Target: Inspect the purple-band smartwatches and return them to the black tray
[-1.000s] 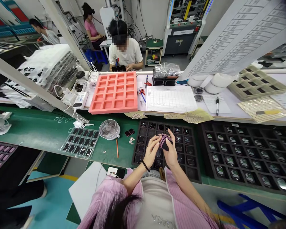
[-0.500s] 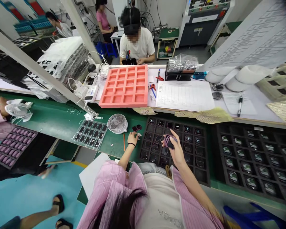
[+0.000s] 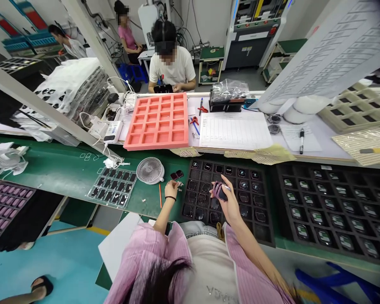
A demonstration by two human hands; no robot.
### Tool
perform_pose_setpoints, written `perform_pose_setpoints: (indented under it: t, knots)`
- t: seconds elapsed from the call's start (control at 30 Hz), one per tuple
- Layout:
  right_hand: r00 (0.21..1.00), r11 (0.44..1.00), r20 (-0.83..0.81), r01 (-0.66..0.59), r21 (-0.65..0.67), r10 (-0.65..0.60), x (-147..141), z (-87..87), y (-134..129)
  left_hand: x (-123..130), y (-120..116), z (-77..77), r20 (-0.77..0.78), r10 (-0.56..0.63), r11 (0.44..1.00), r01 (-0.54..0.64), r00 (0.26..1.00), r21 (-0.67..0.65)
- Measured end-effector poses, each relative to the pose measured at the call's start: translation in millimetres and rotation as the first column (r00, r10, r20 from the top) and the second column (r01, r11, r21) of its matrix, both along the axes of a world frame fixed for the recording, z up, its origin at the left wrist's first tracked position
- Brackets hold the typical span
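Observation:
My right hand [image 3: 230, 203] is closed around a small dark, rounded piece with purple edges [image 3: 220, 191], which looks like watch cases or frames; I cannot tell how many. It is held above a black compartment tray [image 3: 194, 174] of square dark watch faces. My left hand [image 3: 170, 191] rests low over the green bench, fingertips drawn together at a little scatter of small white pieces [image 3: 180, 184]. Whatever the fingertips pinch is too small to make out. Just beyond them lie two dark square watch pieces [image 3: 176, 174] with reddish rims.
A small white fan [image 3: 150, 170], an orange stick [image 3: 160, 195] and a clear tray of black parts [image 3: 113, 185] lie left. Another black tray [image 3: 281, 202] of watch parts stands right. A pink foam tray [image 3: 156, 146] sits on the raised shelf; a co-worker [image 3: 172, 63] sits behind it.
The camera view has shifted slightly. My left hand stays at the small white pieces, its fingers more drawn together. The right hand still grips the purple-edged piece, now turned a little.

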State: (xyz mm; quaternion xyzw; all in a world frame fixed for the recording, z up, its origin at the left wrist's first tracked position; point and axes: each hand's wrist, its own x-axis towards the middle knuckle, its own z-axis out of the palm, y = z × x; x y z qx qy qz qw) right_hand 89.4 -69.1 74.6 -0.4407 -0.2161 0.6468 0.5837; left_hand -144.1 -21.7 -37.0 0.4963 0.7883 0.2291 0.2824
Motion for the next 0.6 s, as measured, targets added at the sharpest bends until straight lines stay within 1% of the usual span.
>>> perform_pose_setpoints:
  t: [0.13,0.2,0.27,0.33,0.4,0.43,0.5,0.6]
  knots:
    - [1.0,1.0,-0.022,-0.004,0.031,0.004,-3.6,2.4,0.5,20.9,-5.7,36.9,0.081,-0.053,0.99,0.041,0.995,0.136]
    - [1.0,0.999,-0.027,-0.007,0.034,0.008,-5.4,4.1,0.0,36.0,-9.6,59.0,0.134,-0.086,0.981,0.06,0.987,0.185]
    - [0.999,0.999,-0.032,-0.01,0.04,0.011,-6.9,6.3,-1.0,53.9,-15.4,82.8,0.231,-0.146,0.963,0.085,0.962,0.254]
    - [0.999,0.999,-0.035,-0.009,0.051,0.01,-7.9,9.0,-2.1,73.3,-22.6,105.8,0.428,-0.253,0.92,0.079,0.868,0.384]
    - [0.999,0.999,-0.037,-0.001,0.054,0.003,-8.3,11.8,-3.3,91.4,-29.5,124.3,0.522,-0.314,0.889,0.053,0.793,0.454]
    - [0.999,0.999,-0.033,0.007,0.051,-0.005,-8.2,13.2,-3.9,99.1,-32.4,131.0,0.548,-0.327,0.883,0.043,0.77,0.466]
    - [1.0,0.999,-0.008,0.028,0.042,-0.027,-7.5,16.0,-5.2,110.9,-36.6,138.9,0.585,-0.338,0.887,0.041,0.737,0.461]
    - [0.998,0.998,0.042,0.051,0.035,-0.052,-6.3,19.1,-7.1,119.9,-40.0,141.0,0.626,-0.327,0.902,0.036,0.708,0.431]
